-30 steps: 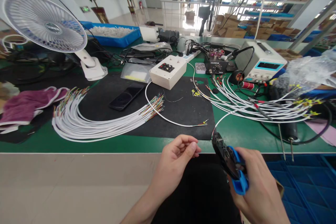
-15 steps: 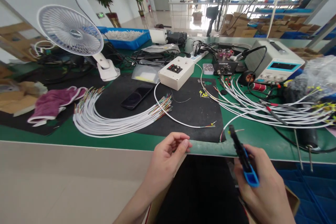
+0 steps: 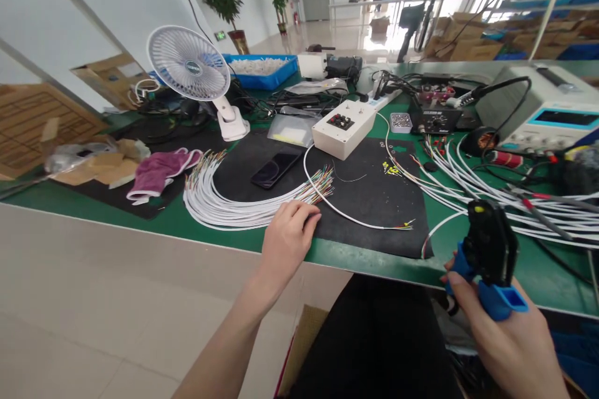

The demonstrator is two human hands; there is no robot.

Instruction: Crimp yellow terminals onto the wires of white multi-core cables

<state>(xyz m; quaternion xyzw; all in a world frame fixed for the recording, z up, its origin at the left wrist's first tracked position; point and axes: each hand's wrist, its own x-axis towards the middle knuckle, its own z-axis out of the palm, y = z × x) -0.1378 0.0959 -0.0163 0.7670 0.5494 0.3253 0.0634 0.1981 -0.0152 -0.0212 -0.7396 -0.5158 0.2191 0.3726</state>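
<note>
My right hand (image 3: 510, 330) is wrapped round the blue handles of a crimping tool (image 3: 491, 243), its black head pointing up, with a small yellow spot at the jaw. At the bench's front edge my left hand (image 3: 292, 230) is curled, thumb tip close to the index finger; whatever may be between them is hidden. It lies against the near side of a curved bundle of white cables (image 3: 224, 215) with stripped coloured wire ends. To its right a single white cable (image 3: 350, 217) runs from the switch box (image 3: 344, 131), a yellow ferrule near its end. Loose yellow ferrules (image 3: 389, 168) lie on the black mat (image 3: 374, 193).
A phone (image 3: 276, 168) lies inside the cable curve. Behind stand a white fan (image 3: 189, 65), a blue bin (image 3: 271, 78) and a tin of small metal parts (image 3: 400, 122). At right are more white cables (image 3: 472, 184) and a bench instrument (image 3: 547, 109). A purple cloth (image 3: 159, 174) lies left.
My left hand has moved forward and left to the cable bundle. The crimping tool in my right hand has turned, showing its broad side. My view has swung left.
</note>
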